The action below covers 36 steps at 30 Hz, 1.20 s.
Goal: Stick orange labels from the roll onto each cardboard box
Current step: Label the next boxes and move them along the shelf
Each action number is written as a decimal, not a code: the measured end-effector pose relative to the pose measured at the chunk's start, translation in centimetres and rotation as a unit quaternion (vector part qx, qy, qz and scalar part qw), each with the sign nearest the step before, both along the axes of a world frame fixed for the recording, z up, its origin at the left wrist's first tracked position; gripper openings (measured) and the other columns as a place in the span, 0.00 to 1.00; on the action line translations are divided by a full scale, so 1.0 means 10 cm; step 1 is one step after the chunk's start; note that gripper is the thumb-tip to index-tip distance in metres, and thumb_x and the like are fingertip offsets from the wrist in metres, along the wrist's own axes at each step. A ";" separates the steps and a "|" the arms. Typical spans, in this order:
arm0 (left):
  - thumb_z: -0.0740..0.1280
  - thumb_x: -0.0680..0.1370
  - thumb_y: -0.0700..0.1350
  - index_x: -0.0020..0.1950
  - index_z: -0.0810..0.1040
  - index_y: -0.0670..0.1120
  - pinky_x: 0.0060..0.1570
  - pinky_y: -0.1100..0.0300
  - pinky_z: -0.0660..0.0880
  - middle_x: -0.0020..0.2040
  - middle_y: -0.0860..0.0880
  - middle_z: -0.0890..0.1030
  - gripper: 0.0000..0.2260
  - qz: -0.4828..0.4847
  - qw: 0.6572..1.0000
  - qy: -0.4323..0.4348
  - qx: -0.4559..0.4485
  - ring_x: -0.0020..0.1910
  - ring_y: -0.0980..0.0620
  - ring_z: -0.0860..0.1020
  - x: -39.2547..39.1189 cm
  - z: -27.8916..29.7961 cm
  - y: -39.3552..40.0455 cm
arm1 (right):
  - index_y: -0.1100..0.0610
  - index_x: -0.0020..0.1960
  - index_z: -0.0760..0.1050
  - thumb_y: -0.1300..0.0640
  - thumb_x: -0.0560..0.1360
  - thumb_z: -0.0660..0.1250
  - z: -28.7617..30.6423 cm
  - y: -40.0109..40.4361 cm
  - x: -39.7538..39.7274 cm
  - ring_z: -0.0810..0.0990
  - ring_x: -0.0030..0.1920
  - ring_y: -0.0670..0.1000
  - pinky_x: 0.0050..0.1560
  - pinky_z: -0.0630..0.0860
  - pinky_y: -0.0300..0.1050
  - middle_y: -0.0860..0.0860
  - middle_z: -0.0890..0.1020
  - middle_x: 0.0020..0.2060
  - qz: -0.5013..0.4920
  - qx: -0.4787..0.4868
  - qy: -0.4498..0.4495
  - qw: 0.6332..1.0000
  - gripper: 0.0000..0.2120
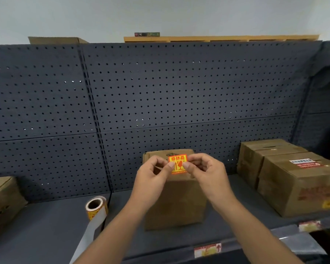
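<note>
Both hands, left hand [154,169] and right hand [202,168], pinch the thin, floppy orange label [178,163] by its nine- and three-o'clock edges, a light grip that likely keeps the adhesive off the fingers, above the cardboard box [174,202].

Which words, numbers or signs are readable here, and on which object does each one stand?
Orange label, pinched by left hand and right hand: "易碎品", with a broken-glass sign; its bottom line is too small.
White and red stickers on the right cardboard box: blurred.
Red print on that box's front: blurred.
Shelf-edge tag: blurred.
Label roll: print unreadable.
</note>
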<state>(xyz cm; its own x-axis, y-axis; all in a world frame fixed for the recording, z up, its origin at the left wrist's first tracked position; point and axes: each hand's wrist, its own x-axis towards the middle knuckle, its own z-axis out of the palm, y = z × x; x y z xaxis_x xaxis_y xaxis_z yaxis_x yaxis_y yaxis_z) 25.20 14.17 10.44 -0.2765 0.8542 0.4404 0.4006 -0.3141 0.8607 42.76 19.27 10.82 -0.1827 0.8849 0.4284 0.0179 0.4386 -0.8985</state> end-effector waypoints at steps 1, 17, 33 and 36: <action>0.70 0.81 0.54 0.46 0.79 0.50 0.42 0.57 0.75 0.42 0.50 0.82 0.09 -0.005 1.000 0.004 0.004 0.43 0.49 0.79 0.04 -0.01 0.01 | 0.53 0.52 0.84 0.57 0.76 0.77 0.01 0.02 0.04 0.85 0.46 0.48 0.45 0.84 0.42 0.50 0.87 0.45 0.005 -0.004 0.005 1.000 0.05; 0.72 0.79 0.55 0.47 0.80 0.54 0.44 0.57 0.80 0.44 0.55 0.84 0.06 0.059 0.988 0.087 -0.110 0.45 0.57 0.82 0.23 0.06 0.43 | 0.52 0.47 0.80 0.54 0.77 0.75 -0.10 0.59 0.12 0.84 0.49 0.54 0.51 0.82 0.56 0.52 0.84 0.45 -0.035 -0.078 -0.116 0.990 0.04; 0.76 0.76 0.54 0.46 0.83 0.52 0.47 0.56 0.84 0.44 0.54 0.85 0.07 0.025 0.982 0.086 -0.165 0.45 0.56 0.83 0.24 0.08 0.61 | 0.50 0.48 0.80 0.54 0.77 0.76 -0.21 0.60 0.26 0.84 0.41 0.49 0.43 0.83 0.49 0.50 0.85 0.40 -0.063 -0.037 -0.134 0.988 0.05; 0.77 0.76 0.52 0.44 0.83 0.52 0.45 0.60 0.82 0.43 0.54 0.85 0.06 0.024 0.984 0.081 -0.157 0.45 0.57 0.83 0.23 0.06 0.60 | 0.49 0.46 0.80 0.52 0.75 0.77 -0.25 0.58 0.22 0.84 0.42 0.48 0.42 0.82 0.48 0.49 0.84 0.39 -0.086 -0.028 -0.151 0.984 0.06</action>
